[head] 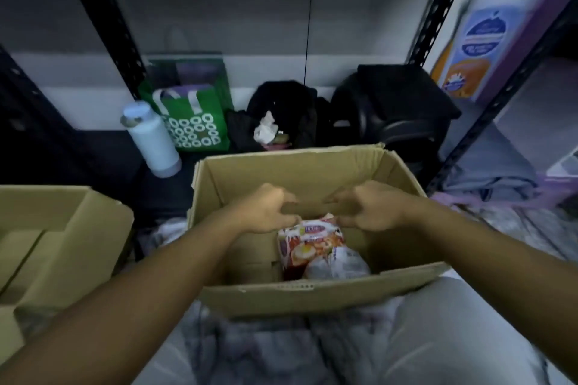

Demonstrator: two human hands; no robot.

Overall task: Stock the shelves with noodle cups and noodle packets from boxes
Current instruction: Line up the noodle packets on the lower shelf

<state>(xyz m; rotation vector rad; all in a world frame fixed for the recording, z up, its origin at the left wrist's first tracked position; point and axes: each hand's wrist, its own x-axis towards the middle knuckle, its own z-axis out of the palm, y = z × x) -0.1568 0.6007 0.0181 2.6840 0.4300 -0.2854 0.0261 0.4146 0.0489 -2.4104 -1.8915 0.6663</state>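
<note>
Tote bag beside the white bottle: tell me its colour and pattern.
The tote bag is green with white rings, clearest in the head view.

Noodle packet [309,244] print blurred; side box [47,228] cut by left edge; left hand [266,211], right hand [370,206] fingertips blurred.

noodle packet [309,244] | red-orange wrapper, tilted | inside open cardboard box [266,294]

We look from one wide-angle camera on the head, forward and down, close above the open box [312,294], with the shelf frame [106,25] behind it.
</note>
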